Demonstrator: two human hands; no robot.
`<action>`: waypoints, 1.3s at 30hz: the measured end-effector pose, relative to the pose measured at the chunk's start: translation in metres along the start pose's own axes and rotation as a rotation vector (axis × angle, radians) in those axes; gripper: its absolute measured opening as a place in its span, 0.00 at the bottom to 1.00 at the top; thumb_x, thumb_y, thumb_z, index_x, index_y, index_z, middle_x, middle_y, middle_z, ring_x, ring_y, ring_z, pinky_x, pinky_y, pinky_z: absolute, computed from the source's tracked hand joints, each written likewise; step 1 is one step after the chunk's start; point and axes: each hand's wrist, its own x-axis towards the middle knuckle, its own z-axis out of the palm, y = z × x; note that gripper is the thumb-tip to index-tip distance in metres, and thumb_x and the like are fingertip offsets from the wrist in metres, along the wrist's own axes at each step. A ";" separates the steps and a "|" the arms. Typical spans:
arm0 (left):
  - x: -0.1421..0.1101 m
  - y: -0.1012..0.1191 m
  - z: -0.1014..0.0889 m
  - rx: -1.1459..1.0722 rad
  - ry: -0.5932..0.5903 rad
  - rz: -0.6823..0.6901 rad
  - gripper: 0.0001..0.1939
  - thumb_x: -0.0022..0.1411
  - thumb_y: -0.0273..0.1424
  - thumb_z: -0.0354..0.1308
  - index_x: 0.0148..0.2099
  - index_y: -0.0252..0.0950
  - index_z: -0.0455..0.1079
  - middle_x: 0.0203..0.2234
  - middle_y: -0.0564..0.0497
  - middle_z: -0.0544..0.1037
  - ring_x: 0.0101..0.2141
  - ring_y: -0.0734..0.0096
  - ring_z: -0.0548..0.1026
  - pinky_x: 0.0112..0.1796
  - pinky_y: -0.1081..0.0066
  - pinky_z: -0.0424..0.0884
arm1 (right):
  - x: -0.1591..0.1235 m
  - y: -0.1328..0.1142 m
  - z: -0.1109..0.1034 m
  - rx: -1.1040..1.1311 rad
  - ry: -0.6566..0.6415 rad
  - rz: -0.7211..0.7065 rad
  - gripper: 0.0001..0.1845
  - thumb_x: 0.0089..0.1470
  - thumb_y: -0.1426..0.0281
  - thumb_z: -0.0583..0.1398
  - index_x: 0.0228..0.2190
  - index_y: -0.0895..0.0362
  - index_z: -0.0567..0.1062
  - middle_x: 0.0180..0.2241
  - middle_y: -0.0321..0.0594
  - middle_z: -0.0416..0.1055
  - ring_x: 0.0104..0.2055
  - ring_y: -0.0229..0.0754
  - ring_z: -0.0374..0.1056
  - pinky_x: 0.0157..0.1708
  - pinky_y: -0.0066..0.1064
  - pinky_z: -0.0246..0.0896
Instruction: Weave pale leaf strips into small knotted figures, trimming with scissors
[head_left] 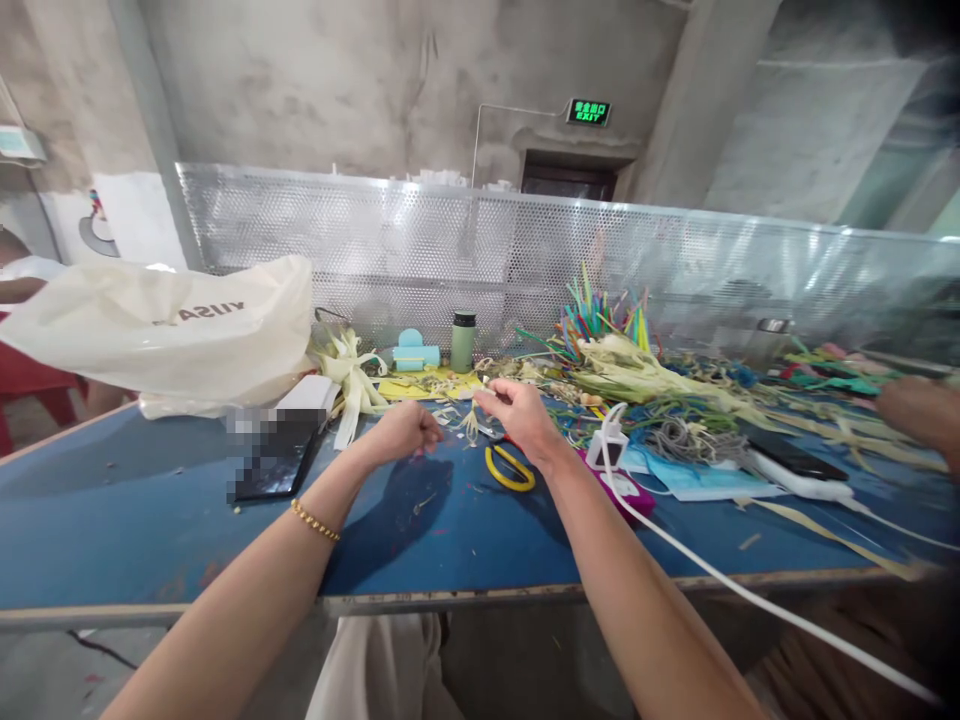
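My left hand [409, 430] is over the blue table with its fingers curled together. Whatever may be between them is too small to make out. Opposite it, my right hand [525, 415] pinches a small pale piece [486, 383] between thumb and fingertips; its kind is unclear. Just below these fingertips is a little bundle of pale husk strips [471, 426], and I cannot tell whether it hangs or lies. Scissors with a yellow handle [511, 470] lie beside my right wrist, their blades partly hidden by the hand.
Dried husks [622, 365], coloured pipe cleaners [589, 315] and cords [694, 440] crowd the right back. A phone [281, 455] and white bag [225, 335] lie left. A green bottle [463, 342] stands behind. A white cable [720, 575] crosses the right front. Another person's hand [922, 410] is far right.
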 end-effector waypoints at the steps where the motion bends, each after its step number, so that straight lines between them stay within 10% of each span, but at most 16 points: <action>1: 0.001 -0.001 -0.001 0.025 0.052 -0.006 0.06 0.46 0.23 0.60 0.26 0.33 0.79 0.18 0.49 0.77 0.18 0.71 0.70 0.23 0.73 0.64 | -0.001 -0.002 -0.001 0.051 -0.008 0.015 0.25 0.49 0.53 0.62 0.17 0.56 0.60 0.18 0.30 0.50 0.23 0.32 0.46 0.23 0.28 0.40; 7: -0.002 0.014 -0.001 -0.292 0.123 -0.011 0.11 0.54 0.34 0.62 0.35 0.31 0.79 0.27 0.48 0.79 0.28 0.72 0.72 0.32 0.72 0.65 | -0.004 -0.005 -0.001 0.483 -0.184 0.104 0.18 0.46 0.57 0.67 0.23 0.59 0.73 0.22 0.34 0.65 0.25 0.33 0.59 0.27 0.27 0.54; 13: -0.013 0.029 0.007 -0.765 -0.235 0.048 0.18 0.53 0.40 0.67 0.40 0.30 0.78 0.36 0.42 0.79 0.35 0.66 0.75 0.38 0.68 0.67 | -0.007 -0.006 0.001 0.688 -0.318 0.040 0.12 0.50 0.62 0.66 0.35 0.57 0.80 0.40 0.42 0.73 0.36 0.39 0.68 0.37 0.32 0.65; 17: -0.016 0.034 0.010 -0.929 -0.379 0.085 0.19 0.55 0.40 0.66 0.42 0.30 0.76 0.37 0.40 0.79 0.35 0.65 0.77 0.36 0.68 0.69 | -0.010 -0.008 0.003 0.712 -0.432 0.053 0.21 0.52 0.61 0.65 0.47 0.55 0.77 0.33 0.41 0.74 0.28 0.38 0.67 0.30 0.35 0.67; 24: -0.010 0.035 0.008 -0.944 -0.068 0.093 0.14 0.50 0.35 0.69 0.33 0.30 0.73 0.25 0.49 0.75 0.25 0.76 0.71 0.30 0.73 0.65 | -0.004 -0.007 0.008 0.621 -0.260 0.019 0.22 0.48 0.60 0.68 0.45 0.53 0.78 0.43 0.43 0.75 0.43 0.43 0.71 0.46 0.37 0.65; 30: 0.001 0.027 0.012 -0.496 0.391 0.153 0.13 0.51 0.38 0.64 0.30 0.31 0.73 0.18 0.55 0.69 0.21 0.79 0.62 0.25 0.75 0.56 | 0.002 -0.004 0.015 0.382 -0.058 0.093 0.19 0.50 0.55 0.63 0.33 0.59 0.79 0.32 0.41 0.75 0.36 0.42 0.68 0.37 0.32 0.62; 39: -0.005 0.030 0.015 -0.553 0.175 0.120 0.17 0.52 0.43 0.65 0.29 0.31 0.72 0.22 0.52 0.73 0.23 0.75 0.67 0.28 0.73 0.61 | 0.001 -0.001 0.018 0.271 -0.023 0.061 0.16 0.49 0.58 0.64 0.23 0.58 0.71 0.20 0.33 0.66 0.22 0.34 0.57 0.25 0.28 0.53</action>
